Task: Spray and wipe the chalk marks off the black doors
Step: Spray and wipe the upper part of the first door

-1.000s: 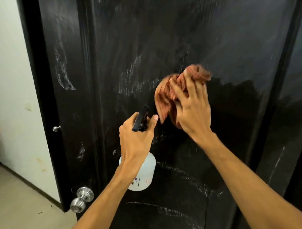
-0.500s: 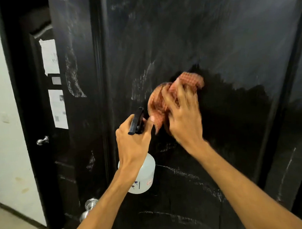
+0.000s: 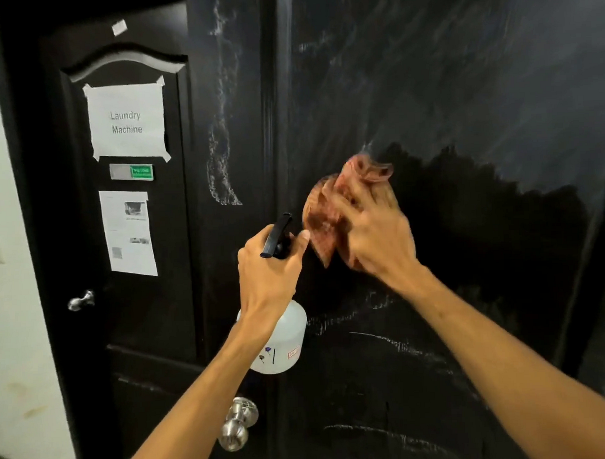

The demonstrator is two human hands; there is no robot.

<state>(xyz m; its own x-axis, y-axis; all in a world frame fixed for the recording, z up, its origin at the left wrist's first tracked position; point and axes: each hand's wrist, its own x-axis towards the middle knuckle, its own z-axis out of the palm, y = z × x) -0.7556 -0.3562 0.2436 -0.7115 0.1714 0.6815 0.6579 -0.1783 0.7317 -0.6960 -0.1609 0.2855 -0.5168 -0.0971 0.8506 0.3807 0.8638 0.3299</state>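
A tall black door (image 3: 460, 86) fills the right of the view, hazy with chalk smear above and wet and glossy across its middle. My right hand (image 3: 373, 233) presses a crumpled orange checked cloth (image 3: 331, 207) flat against it at the edge of the wet patch; the hand is motion-blurred. My left hand (image 3: 271, 271) grips the black trigger head of a white spray bottle (image 3: 281, 343), held just left of the cloth. White chalk marks (image 3: 223, 156) run down the door's left stile, and chalk lines (image 3: 394, 343) cross the lower panel.
A second black door (image 3: 139, 321) stands behind at the left, with a taped "Laundry Machine" sign (image 3: 127, 122), a printed notice (image 3: 129, 232) and a lever handle (image 3: 80, 300). A round metal knob (image 3: 237, 425) sticks out below the bottle. White wall (image 3: 9, 308) at the far left.
My right hand has wiped the cloth leftward across the door, and the chalk near it has gone. The view has swung left, showing the laundry door. The bottle keeps its place.
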